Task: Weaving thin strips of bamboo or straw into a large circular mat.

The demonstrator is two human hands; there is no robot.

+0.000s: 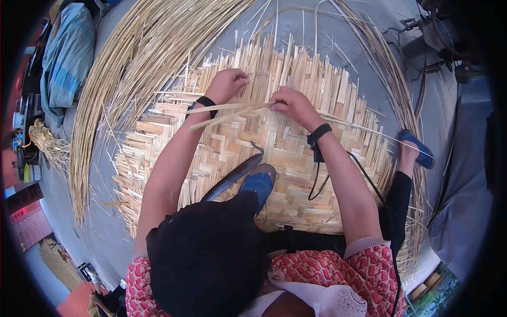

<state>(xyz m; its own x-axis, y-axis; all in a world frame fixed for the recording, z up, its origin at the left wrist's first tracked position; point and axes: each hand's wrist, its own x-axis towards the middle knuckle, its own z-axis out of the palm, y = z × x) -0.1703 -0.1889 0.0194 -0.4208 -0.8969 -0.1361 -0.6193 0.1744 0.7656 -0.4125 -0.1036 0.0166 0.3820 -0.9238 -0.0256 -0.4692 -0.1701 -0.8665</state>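
My right hand [292, 104] grips a few split reed strips [233, 112], whose ends stick out to the left across my left wrist. A thin strip also runs from near that hand to the right, as far as the blue shoe. My left hand [228, 84] is raised over the woven mat, its thumb and fingertips close together; whether a thin strip lies between them I cannot tell. Beneath both hands spreads the woven reed mat [233, 146], with loose strip ends along its far edge. A dark curved metal tool [233, 177] with a hooked tip lies on the mat beside my shoe.
One blue shoe [258, 184] stands on the mat, the other [416, 149] on reeds at the right. Long reed bundles [119, 71] lie at the left, more reeds [390, 75] at the right. A blue sack [67, 59] sits far left; a black cable [366, 174] hangs by my right arm.
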